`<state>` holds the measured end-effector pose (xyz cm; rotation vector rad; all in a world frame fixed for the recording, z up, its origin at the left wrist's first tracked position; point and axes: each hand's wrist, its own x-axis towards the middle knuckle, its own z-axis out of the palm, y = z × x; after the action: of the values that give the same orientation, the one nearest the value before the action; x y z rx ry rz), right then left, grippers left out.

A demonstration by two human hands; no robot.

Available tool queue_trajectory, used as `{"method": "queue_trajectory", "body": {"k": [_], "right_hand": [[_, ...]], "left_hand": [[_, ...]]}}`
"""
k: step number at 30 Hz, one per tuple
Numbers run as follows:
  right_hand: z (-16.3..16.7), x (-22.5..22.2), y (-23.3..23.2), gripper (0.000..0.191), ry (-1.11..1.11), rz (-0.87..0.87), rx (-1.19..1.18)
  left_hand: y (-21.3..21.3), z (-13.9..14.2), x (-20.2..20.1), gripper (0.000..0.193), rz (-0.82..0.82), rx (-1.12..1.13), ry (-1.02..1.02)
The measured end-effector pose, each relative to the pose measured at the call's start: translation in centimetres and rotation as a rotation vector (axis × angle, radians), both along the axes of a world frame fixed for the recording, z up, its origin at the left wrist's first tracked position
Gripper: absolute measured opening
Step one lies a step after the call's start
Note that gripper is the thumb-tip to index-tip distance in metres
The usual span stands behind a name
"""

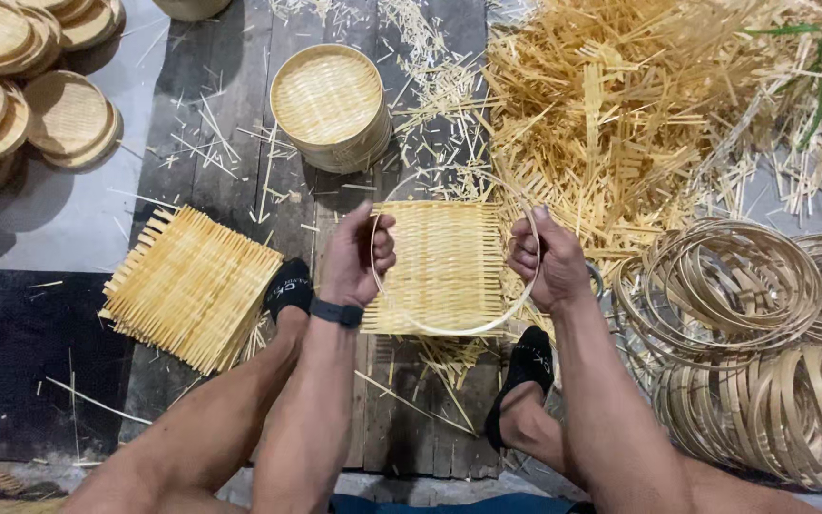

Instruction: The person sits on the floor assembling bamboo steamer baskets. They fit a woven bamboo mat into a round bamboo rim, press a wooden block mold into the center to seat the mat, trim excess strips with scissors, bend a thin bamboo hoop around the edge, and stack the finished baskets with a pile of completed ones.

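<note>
A square woven bamboo mat (444,266) lies on the dark wooden planks between my feet. Over it I hold a thin round bamboo hoop (449,329). My left hand (359,255) grips the hoop's left side, thumb up. My right hand (546,257) grips its right side. The hoop rings the mat, and its far arc is faint against the straw. A dark band sits on my left wrist.
A stack of square woven mats (192,286) lies to the left. Round finished trays (330,105) stand ahead, with more trays (21,86) at far left. Coiled bamboo hoops (753,352) pile up on the right, loose bamboo scraps (620,105) behind.
</note>
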<state>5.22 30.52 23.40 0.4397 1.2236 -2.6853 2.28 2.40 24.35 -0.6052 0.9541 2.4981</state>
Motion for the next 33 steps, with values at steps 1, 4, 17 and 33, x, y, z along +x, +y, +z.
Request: {"method": "queue_trajectory", "body": {"k": [1, 4, 17, 33], "right_hand": [[-0.2, -0.1, 0.5, 0.037, -0.02, 0.044, 0.037], [-0.7, -0.6, 1.4, 0.038, 0.022, -0.047, 0.097], [-1.9, -0.6, 1.1, 0.039, 0.0, 0.259, 0.648], [-15.0, -0.3, -1.0, 0.031, -0.03, 0.086, 1.387]], "left_hand": [[-0.2, -0.5, -0.1, 0.042, -0.031, 0.019, 0.016], [-0.9, -2.7, -0.6, 0.046, -0.106, 0.053, 0.046], [-2.5, -6.2, -0.9, 0.034, 0.01, 0.067, -0.017], [-4.2, -19.6, 1.0, 0.018, -0.073, -1.62, 0.643]]}}
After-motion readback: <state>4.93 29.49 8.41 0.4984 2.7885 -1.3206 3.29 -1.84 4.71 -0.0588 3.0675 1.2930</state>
